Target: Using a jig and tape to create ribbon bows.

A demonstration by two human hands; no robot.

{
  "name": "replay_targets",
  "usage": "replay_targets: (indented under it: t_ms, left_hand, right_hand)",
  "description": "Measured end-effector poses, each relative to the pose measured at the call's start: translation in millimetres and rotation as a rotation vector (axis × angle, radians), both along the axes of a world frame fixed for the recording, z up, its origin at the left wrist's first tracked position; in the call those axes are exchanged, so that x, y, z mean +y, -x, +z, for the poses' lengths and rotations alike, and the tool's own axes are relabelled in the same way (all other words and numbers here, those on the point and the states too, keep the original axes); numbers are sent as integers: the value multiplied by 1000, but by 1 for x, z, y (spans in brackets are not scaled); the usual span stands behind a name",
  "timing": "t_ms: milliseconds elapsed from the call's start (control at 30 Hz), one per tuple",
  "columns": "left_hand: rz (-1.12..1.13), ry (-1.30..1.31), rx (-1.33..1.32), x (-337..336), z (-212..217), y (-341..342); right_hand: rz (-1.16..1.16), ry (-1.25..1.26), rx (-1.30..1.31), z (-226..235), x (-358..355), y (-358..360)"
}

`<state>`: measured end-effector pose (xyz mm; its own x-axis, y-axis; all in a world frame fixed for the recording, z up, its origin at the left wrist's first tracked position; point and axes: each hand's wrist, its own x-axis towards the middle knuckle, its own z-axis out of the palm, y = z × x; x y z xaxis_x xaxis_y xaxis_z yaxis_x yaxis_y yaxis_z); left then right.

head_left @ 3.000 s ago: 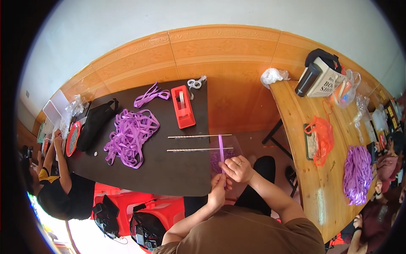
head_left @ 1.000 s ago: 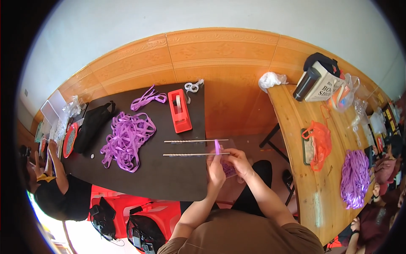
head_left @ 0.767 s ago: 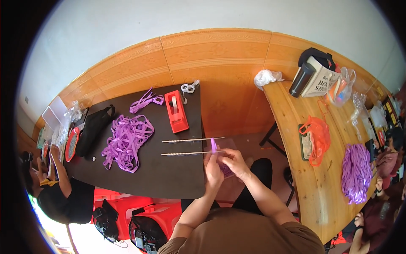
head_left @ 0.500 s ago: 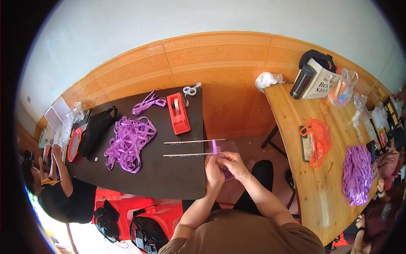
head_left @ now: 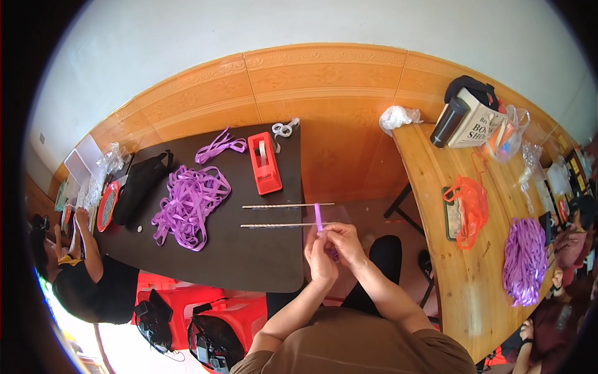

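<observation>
In the head view, a dark table [head_left: 249, 262] stands before orange-brown wall panelling [head_left: 349, 156], and a wooden table [head_left: 455, 293] stands to the right. On the dark surface lie a heap of purple ribbon [head_left: 187, 206] and a red tape dispenser [head_left: 268, 184]; the wooden top bears a purple ribbon bundle [head_left: 525, 262] and an orange plastic bag [head_left: 472, 209].

A far rod [head_left: 288, 205] and a near rod [head_left: 277, 225] lie roughly parallel, their right ends jutting past the dark table's edge. A purple strip [head_left: 317, 215] crosses these 2 rods over that overhang; whether it wraps around them I cannot tell.

The left hand [head_left: 322, 263] and right hand [head_left: 346, 244] meet at the strip's near end, fingers closed, pinching it between thumbs and fingertips. Finer finger detail is too small to tell.
</observation>
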<state>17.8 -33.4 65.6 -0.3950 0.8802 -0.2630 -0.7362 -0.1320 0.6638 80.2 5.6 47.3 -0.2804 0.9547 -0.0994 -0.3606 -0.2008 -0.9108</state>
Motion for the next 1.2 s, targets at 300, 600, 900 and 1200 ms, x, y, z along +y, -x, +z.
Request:
replay_targets:
  t_ms: [300,600,900,1200]
  left_hand:
    - [-138,92,-142,-5,22,17]
    - [-301,151,-214,-3,38,41]
    - [-388,56,-305,-7,35,45]
    - [-397,69,-352,-9,41,48]
  right_hand:
    - [1,226,63,24,-7,5]
    - [-91,-58,-130,42,-12,-18]
    - [119,-236,-291,99,84,45]
    - [89,-188,-470,82,133,127]
